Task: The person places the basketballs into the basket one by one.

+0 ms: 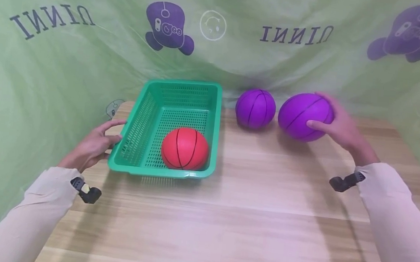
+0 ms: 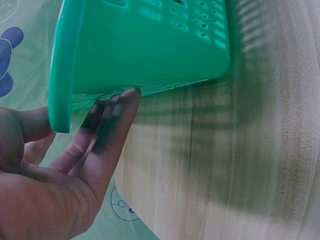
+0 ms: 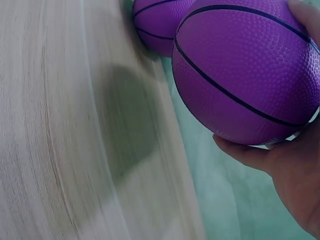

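Note:
On the left of the head view, my left hand (image 1: 94,145) grips the left side of a green plastic basket (image 1: 216,131). In the left wrist view the thumb is at the basket's rim (image 2: 61,95), with the fingers against the outer wall. Inside the basket's near right corner lies a red mini basketball (image 1: 186,145). My right hand (image 1: 343,126) holds the right-hand purple mini basketball (image 1: 298,118), thumb on the near side and fingers over the far side. That ball is raised off the tabletop, its shadow apart from it in the right wrist view.
A second purple mini basketball (image 1: 255,109) sits between the basket and the held ball, near the table's back edge. A green printed cloth (image 1: 236,53) hangs behind the wooden table (image 1: 231,230) and along its sides.

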### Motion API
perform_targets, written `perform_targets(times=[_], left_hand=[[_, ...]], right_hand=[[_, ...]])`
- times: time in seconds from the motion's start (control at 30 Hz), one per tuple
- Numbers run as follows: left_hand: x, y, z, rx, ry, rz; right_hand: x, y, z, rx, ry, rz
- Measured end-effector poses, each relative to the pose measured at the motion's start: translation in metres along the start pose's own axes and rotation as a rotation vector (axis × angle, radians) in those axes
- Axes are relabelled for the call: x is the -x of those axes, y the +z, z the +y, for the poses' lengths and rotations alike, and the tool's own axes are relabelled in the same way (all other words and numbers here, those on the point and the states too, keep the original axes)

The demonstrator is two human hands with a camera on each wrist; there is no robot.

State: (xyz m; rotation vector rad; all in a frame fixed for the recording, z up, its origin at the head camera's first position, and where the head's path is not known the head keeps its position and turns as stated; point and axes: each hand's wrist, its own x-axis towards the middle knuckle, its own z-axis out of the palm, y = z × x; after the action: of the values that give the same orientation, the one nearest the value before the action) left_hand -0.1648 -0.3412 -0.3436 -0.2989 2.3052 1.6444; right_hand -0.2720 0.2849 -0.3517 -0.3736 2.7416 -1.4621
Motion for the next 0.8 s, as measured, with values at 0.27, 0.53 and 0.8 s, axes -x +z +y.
perform_targets(times=[0.27,0.53,0.8], left_hand=[[0.0,-0.001,0.0,0.004,0.004,-0.003],[0.0,0.0,0.002,0.004,-0.001,0.0],[0.001,0.0,0.002,0.009,-0.009,0.004]], right_hand=[[-0.001,0.005,-0.017,0.014,-0.05,-0.028],[-0.008,0.012,-0.034,0.013,-0.096,-0.041],[-0.021,0.018,-0.052,-0.01,-0.132,-0.062]])
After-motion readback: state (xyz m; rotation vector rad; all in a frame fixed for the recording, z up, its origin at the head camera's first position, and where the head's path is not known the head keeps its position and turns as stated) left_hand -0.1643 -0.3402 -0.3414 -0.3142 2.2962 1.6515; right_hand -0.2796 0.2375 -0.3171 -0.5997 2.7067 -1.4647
